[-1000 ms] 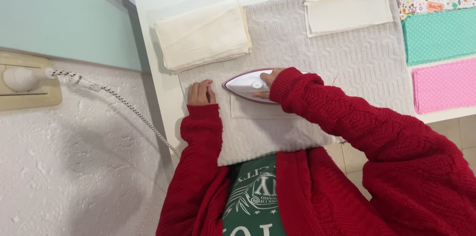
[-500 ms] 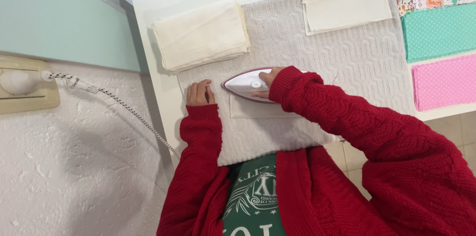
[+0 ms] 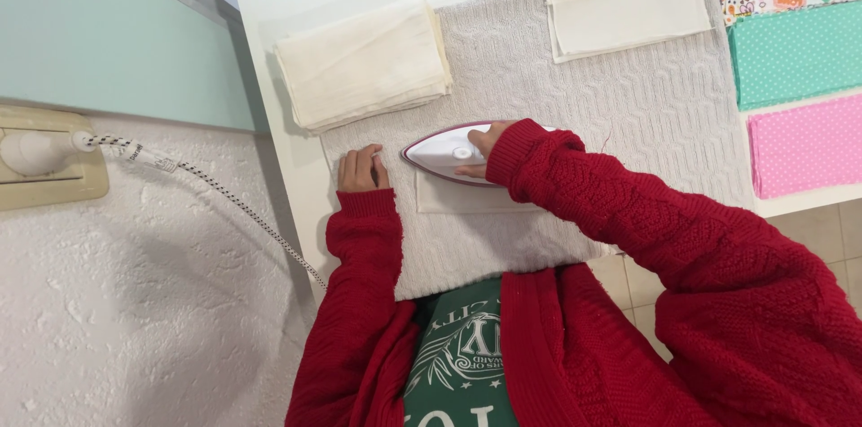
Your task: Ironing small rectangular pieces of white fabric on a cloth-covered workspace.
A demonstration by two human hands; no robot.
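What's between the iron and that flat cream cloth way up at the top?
In the head view, only bare grey knitted mat lies between the iron, gripped by the right hand, and the flat cream cloth. Nothing else sits there.

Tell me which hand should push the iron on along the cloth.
Right. The right hand already grips the iron on the cream cloth; the left hand rests flat on the mat beside it.

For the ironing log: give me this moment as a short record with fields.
right hand: right hand grips the white iron from above
iron: flat on a cream cloth piece
left hand: left hand rests curled on the grey knitted mat, left of the iron
stack: folded cream cloths at mat's far left
cord: braided cord runs to the wall socket
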